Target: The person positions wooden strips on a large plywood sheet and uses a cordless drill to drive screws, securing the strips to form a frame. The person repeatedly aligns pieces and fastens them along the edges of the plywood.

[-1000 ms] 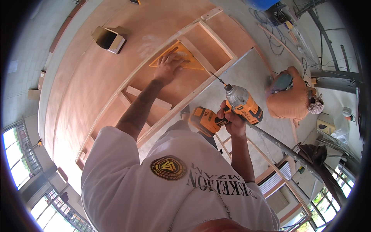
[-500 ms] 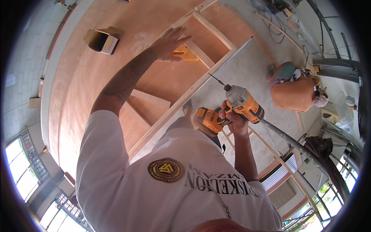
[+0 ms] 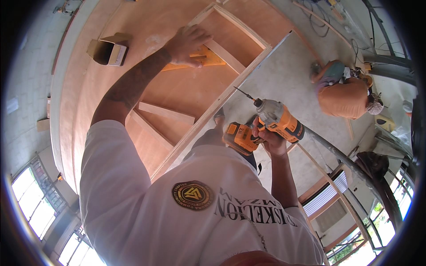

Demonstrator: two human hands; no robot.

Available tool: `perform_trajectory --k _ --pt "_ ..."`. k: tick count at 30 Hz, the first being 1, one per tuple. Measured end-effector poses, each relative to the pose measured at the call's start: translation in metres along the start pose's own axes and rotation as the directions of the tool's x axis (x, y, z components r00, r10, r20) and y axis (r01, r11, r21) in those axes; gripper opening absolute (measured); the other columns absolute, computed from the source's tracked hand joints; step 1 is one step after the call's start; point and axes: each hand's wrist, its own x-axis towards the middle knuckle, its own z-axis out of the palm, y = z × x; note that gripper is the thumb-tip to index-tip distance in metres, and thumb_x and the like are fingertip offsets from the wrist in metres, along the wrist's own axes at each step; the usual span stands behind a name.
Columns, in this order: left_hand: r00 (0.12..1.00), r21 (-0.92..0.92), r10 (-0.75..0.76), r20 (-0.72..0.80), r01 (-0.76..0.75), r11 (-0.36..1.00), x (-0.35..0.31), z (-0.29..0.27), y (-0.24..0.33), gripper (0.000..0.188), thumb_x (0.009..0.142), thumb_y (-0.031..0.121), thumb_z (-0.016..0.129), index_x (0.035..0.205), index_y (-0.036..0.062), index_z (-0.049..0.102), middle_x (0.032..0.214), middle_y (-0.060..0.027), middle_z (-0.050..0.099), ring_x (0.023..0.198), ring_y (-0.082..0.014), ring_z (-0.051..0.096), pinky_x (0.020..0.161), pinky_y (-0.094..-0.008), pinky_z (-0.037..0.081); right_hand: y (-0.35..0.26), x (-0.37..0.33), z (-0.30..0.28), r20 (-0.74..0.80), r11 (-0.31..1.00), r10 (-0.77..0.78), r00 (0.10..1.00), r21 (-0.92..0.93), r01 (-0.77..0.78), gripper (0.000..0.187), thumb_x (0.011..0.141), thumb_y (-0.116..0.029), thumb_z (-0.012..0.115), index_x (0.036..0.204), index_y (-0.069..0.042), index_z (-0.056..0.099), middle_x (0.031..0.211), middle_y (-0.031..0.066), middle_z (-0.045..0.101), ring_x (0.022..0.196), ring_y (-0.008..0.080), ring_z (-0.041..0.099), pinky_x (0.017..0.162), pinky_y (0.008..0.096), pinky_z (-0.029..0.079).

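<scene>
My right hand point(image 3: 274, 141) is closed round the grip of a yellow-and-black cordless drill driver point(image 3: 280, 119). Its long thin bit points up and left toward the edge of a wooden frame point(image 3: 208, 112) on a plywood panel point(image 3: 142, 26). My left hand point(image 3: 188, 44) reaches over the panel, fingers a little bent and thumb held apart. It is by the left end of a short wooden crosspiece point(image 3: 226, 56); whether it touches the wood I cannot tell. A flat yellow tool, perhaps a square point(image 3: 215, 58), lies partly beneath that hand.
An opened small cardboard box point(image 3: 117, 54) sits on the panel to the left. Two more wood strips point(image 3: 166, 112) lie inside the frame. Across the floor at right, a person in an orange top point(image 3: 344, 97) crouches. A metal pole point(image 3: 330, 153) slants by my right arm.
My left hand has drawn slightly left and back, its spread fingers now more bent. The drill driver stays in my right hand, almost unmoved. The view has shifted slightly.
</scene>
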Motion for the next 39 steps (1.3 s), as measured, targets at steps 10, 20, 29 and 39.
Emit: perform_trajectory --k 10,20,29,39 --pt "0.999 0.01 -0.001 -0.037 0.002 1.0 0.002 -0.004 0.007 0.104 0.058 0.049 0.084 0.148 0.0136 0.044 0.146 -0.0129 0.045 0.143 -0.037 0.033 0.11 -0.0623 0.027 0.007 0.007 -0.012 0.01 0.999 -0.026 1.0 0.03 0.025 0.045 0.083 -0.001 0.067 0.127 0.0 0.059 0.113 0.0108 0.065 0.084 0.0179 0.064 0.079 0.0355 0.052" --pt "0.999 0.281 -0.028 0.024 0.02 0.959 0.001 0.007 0.014 0.113 0.059 0.048 0.086 0.158 0.0257 0.036 0.155 -0.0131 0.038 0.146 -0.0395 0.03 0.111 -0.0637 0.031 0.048 0.009 -0.05 -0.112 0.978 -0.106 0.988 0.167 0.124 0.054 0.087 -0.002 0.067 0.139 -0.005 0.052 0.114 0.0109 0.064 0.083 0.0178 0.063 0.079 0.0358 0.053" --pt "0.979 0.407 -0.048 0.2 -0.039 0.913 0.013 -0.016 0.034 0.12 0.064 0.086 0.068 0.153 0.0113 0.039 0.146 -0.025 0.042 0.143 -0.0491 0.031 0.107 -0.0702 0.028 0.094 0.023 -0.11 -0.06 0.962 -0.212 0.975 0.163 0.219 0.047 0.088 0.0 0.064 0.135 -0.002 0.053 0.113 0.0125 0.063 0.082 0.0173 0.062 0.077 0.0362 0.054" --pt "0.986 0.338 0.145 0.085 -0.165 0.926 0.002 -0.015 0.028 0.13 0.072 0.1 0.037 0.163 0.0081 0.026 0.166 -0.0297 0.021 0.152 -0.0525 0.019 0.112 -0.072 0.018 0.117 0.027 -0.127 -0.015 0.934 -0.244 0.97 0.266 0.239 0.051 0.09 0.004 0.065 0.139 -0.004 0.052 0.117 0.0147 0.064 0.083 0.0167 0.063 0.078 0.0339 0.055"
